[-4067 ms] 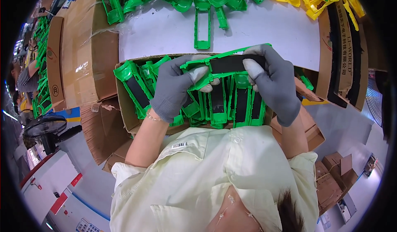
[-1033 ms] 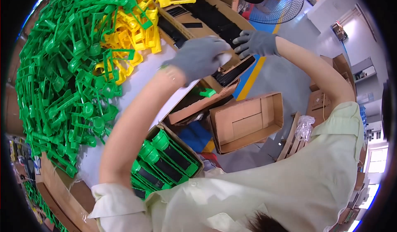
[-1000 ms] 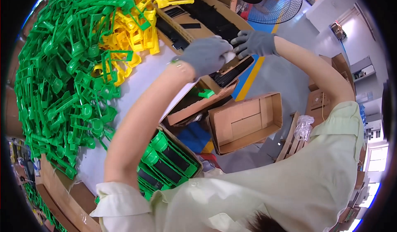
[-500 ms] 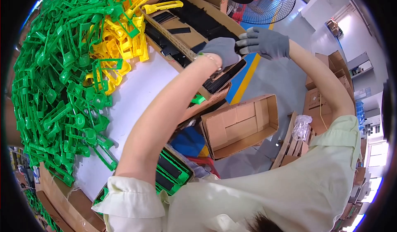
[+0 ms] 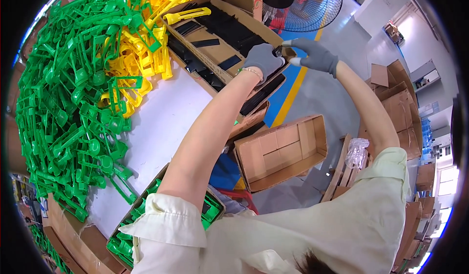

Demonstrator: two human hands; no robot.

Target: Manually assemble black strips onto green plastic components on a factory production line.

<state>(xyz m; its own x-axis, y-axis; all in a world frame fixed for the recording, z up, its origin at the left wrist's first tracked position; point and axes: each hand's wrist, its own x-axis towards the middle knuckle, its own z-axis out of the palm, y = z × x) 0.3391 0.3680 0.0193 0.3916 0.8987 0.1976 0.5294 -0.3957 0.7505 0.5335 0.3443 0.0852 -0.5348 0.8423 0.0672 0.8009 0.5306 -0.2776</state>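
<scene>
Right, my left hand (image 5: 261,61) is down at the far end of the long carton (image 5: 212,54), knuckles toward me, fingers curled under and mostly out of sight. Dark, thin edges show just by the fingertips, probably black strips (image 5: 237,37), but the glove covers the contact, so I cannot tell whether I'm pinching them or only touching. Over to my right hand (image 5: 316,56): thumb and fingers stand spread, with the carton's brown end showing between them; whether the glove touches that cardboard is hard to make out. So the strips lie loose in the carton, mainly beyond my left hand and off to its left, a few separate on the bare cardboard nearer me. Just below my left wrist sits a neat dark stack (image 5: 261,95), partly behind the hand. A yellow piece (image 5: 188,15) lies across the carton's left end. Further left, yellow parts (image 5: 161,39) spill beside a big heap of green parts (image 5: 73,93), cut off by the black rim. Closer in, my left forearm (image 5: 205,137) and sleeve hide much of the box of green pieces (image 5: 211,210), showing only portions on either side.
</scene>
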